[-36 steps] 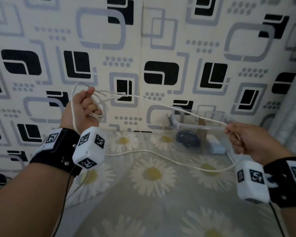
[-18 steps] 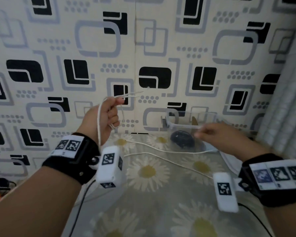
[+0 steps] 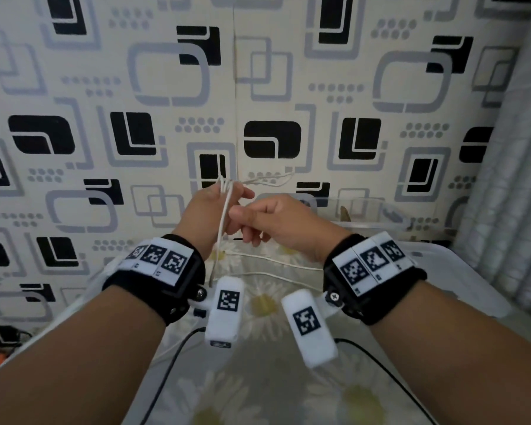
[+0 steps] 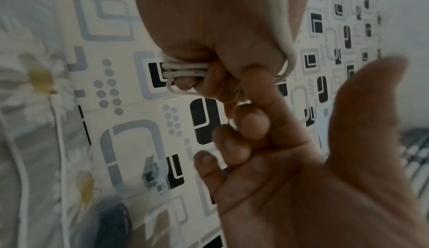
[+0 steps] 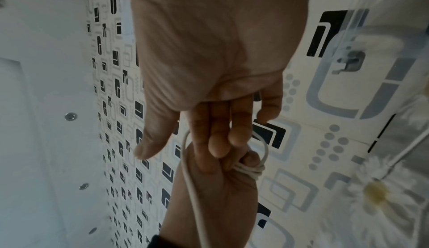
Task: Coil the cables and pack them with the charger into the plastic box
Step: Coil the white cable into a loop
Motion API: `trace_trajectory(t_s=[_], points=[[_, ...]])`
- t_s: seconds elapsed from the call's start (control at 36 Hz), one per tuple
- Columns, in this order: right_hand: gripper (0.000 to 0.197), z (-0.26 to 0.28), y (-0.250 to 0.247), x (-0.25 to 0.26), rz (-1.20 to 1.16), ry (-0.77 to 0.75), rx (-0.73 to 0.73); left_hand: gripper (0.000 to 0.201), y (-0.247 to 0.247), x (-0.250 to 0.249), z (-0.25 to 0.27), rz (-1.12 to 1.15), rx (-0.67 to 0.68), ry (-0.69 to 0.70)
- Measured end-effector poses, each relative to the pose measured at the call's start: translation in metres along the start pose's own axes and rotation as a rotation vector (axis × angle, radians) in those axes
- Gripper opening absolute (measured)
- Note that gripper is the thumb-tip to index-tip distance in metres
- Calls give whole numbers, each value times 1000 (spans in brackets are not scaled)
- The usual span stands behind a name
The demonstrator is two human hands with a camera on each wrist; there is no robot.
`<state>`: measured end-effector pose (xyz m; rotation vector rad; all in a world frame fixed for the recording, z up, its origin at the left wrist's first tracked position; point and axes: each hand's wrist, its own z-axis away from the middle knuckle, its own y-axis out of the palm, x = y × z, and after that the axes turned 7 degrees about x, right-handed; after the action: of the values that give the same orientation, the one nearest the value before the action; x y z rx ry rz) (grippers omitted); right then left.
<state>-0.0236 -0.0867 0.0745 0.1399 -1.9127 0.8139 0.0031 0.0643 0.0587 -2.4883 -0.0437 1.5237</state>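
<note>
White cable [image 3: 224, 207] is the thing in play, gathered into several loops in the left hand [image 3: 207, 210], which is raised in front of the patterned wallpaper [image 3: 288, 87]. The left wrist view shows the loops bunched where that hand's curled fingers [image 4: 220, 79] clamp them, one strand running over the back of the hand. The rest of the cable hangs down past the left wrist and trails in two lines across the daisy-print cloth [image 3: 258, 305] on the table.

Behind the hands stands the clear plastic box [image 3: 390, 216], close to the wall; the right hand and wrist cover most of its front, so its contents cannot be made out from the head view. A white lid or tray [image 3: 460, 271] lies just right of it, beside a grey curtain [image 3: 509, 179]. Black leads run from the wrist cameras toward the person.

The right hand [image 3: 276, 222] is up against the left one, fingers half curled and touching its knuckles. In the right wrist view its fingertips [image 5: 218, 147] rest on the left fist beside the loops, with the thumb held out apart. Whether those fingers actually pinch a strand cannot be told, as they overlap the left hand.
</note>
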Motion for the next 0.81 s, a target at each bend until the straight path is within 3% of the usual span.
trace_trajectory(t_s=[0.08,0.14,0.19,0.25,0.33,0.39,0.47,0.56,0.64,0.81], points=[[42,-3,1,0,-8,-11,-37,25,1,5,-3,-120,35,-7],[32,-3,1,-2,31,-10,-55,10,6,4,-5,-112,12,-41],[20,-2,-1,-6,63,11,-74,28,8,7,-7,-131,-60,-89],[15,0,-5,-12,62,28,-112,25,3,10,-9,-161,-123,-89],[18,5,-18,-22,77,57,-226,27,-9,16,-9,-92,-131,-118],[23,7,-23,-28,46,85,-225,28,-12,18,-7,-109,-130,-119],[45,5,-17,-26,51,118,-144,25,-3,14,-6,-308,-131,-70],[43,-3,-5,-20,71,81,-151,24,13,10,-4,-542,-45,21],[35,-5,-5,-22,67,65,-193,26,14,10,-3,-499,-76,11],[36,9,-37,-45,127,207,-324,25,-13,11,1,-387,-164,-60]])
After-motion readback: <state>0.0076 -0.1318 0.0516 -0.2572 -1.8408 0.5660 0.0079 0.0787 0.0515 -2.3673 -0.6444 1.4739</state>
